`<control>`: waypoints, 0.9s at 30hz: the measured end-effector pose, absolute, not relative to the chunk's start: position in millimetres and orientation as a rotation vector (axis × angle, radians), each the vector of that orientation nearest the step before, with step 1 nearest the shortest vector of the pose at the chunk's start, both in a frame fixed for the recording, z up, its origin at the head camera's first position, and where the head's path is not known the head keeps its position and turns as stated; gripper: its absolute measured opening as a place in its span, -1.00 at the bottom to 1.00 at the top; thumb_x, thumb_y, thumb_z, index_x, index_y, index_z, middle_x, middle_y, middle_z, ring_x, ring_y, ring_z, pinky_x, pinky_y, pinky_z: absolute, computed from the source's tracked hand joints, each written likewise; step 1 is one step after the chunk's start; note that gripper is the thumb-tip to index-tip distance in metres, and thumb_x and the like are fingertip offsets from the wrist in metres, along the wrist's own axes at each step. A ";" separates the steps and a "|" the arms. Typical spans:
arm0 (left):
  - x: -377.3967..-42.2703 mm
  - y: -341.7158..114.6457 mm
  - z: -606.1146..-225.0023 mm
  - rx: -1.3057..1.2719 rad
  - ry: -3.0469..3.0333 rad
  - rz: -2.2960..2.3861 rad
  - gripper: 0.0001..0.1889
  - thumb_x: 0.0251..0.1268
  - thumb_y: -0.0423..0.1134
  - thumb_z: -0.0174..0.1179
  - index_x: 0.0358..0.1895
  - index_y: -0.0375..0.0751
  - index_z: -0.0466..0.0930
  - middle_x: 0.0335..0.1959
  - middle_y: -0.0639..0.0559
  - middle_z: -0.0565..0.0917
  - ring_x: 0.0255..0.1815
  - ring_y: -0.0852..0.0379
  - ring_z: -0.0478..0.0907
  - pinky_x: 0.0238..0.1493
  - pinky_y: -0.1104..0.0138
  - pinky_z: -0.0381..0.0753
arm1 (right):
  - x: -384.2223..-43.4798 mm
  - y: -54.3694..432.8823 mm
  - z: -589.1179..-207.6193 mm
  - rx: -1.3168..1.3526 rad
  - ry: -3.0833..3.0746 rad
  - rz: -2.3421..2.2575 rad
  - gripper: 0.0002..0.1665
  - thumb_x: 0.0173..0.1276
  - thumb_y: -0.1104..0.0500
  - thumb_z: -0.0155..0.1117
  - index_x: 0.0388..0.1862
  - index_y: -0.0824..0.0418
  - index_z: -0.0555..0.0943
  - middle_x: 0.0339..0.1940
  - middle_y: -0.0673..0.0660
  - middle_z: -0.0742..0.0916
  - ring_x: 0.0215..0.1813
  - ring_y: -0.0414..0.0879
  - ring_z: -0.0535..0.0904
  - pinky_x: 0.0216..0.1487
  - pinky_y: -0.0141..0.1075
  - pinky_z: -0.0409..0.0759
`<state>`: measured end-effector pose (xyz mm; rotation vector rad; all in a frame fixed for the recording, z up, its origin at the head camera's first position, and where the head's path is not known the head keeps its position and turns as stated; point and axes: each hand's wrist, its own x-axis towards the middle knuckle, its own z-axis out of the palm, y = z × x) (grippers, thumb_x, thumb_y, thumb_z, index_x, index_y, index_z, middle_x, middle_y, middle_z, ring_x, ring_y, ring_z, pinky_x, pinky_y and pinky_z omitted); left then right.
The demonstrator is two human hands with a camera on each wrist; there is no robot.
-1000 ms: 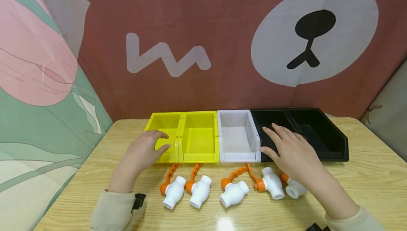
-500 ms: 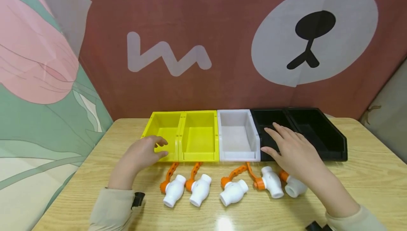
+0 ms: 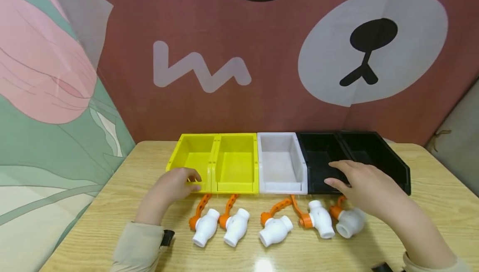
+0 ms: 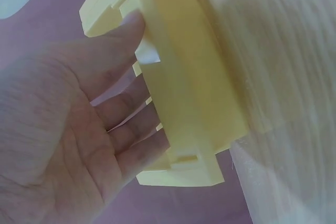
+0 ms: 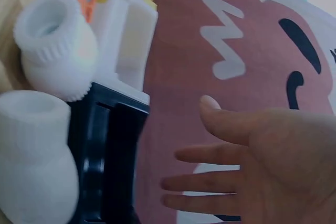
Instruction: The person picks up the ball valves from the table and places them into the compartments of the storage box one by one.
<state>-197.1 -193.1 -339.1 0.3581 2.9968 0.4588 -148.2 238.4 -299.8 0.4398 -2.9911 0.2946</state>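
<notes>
My left hand (image 3: 176,184) is at the front of the leftmost yellow bin (image 3: 193,160), fingers loosely bent and holding nothing. In the left wrist view, its fingers pass behind the bin's front wall (image 4: 194,77), and the thumb overlaps the rim; whether they touch cannot be told. My right hand (image 3: 368,186) hovers by the black bins (image 3: 322,151), thumb apart from the extended fingers, with nothing held. Just below it lies the rightmost white ball valve (image 3: 350,223) with an orange lever, partly hidden by the hand. In the right wrist view, that palm (image 5: 283,166) faces the camera.
Several more white ball valves (image 3: 275,230) with orange levers lie in a row before the bins on the wooden table (image 3: 224,259). Another yellow bin (image 3: 235,161) and a white bin (image 3: 280,161) stand between the hands. A printed cloth (image 3: 273,110) hangs behind.
My right hand has shifted rightward and lower, uncovering more of the rightmost ball valve. My left hand has come down a little toward the yellow bin's front edge. The valves stay in place.
</notes>
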 end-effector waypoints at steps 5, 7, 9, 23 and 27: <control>-196.3 -191.1 -340.6 0.335 2.996 0.441 -0.84 0.24 -0.19 0.39 -0.15 -0.11 0.73 -0.21 0.04 0.68 -0.19 0.04 0.57 -0.04 0.08 0.57 | -145.2 244.3 -299.0 0.427 -3.095 0.340 -0.30 0.39 -0.23 0.24 0.23 0.28 0.56 0.15 0.34 0.64 0.16 0.35 0.55 0.03 0.25 0.49; -196.5 -190.7 -339.7 0.333 3.001 0.436 -0.84 0.25 -0.19 0.38 -0.15 -0.11 0.73 -0.20 0.03 0.68 -0.19 0.04 0.57 -0.04 0.07 0.58 | -145.7 246.9 -298.8 0.422 -3.132 0.344 -0.27 0.38 -0.27 0.22 0.22 0.29 0.56 0.15 0.36 0.64 0.18 0.38 0.52 0.03 0.27 0.48; -197.2 -191.0 -339.0 0.331 3.006 0.436 -0.84 0.25 -0.19 0.38 -0.15 -0.11 0.73 -0.20 0.03 0.68 -0.19 0.03 0.57 -0.04 0.07 0.57 | -147.6 248.2 -297.5 0.406 -3.175 0.340 -0.23 0.38 -0.31 0.18 0.23 0.29 0.56 0.15 0.38 0.63 0.21 0.42 0.48 0.05 0.30 0.45; -196.9 -190.2 -339.9 0.316 3.012 0.414 -0.84 0.23 -0.15 0.40 -0.18 -0.09 0.73 -0.19 0.04 0.68 -0.20 0.04 0.56 -0.05 0.08 0.57 | -153.5 262.3 -303.5 0.497 -3.327 0.439 -0.70 0.34 -0.06 0.36 -0.12 0.11 0.68 -0.21 0.08 0.72 -0.19 -0.03 0.62 -0.24 -0.03 0.59; -198.7 -190.8 -338.8 0.331 3.034 0.386 -0.83 0.21 -0.14 0.41 -0.18 -0.08 0.73 -0.18 0.04 0.69 -0.18 0.03 0.58 -0.05 0.08 0.58 | -155.2 262.9 -306.9 0.501 -3.345 0.443 -0.65 0.27 -0.07 0.42 -0.14 0.16 0.69 -0.24 0.05 0.71 -0.20 -0.02 0.62 -0.24 -0.03 0.60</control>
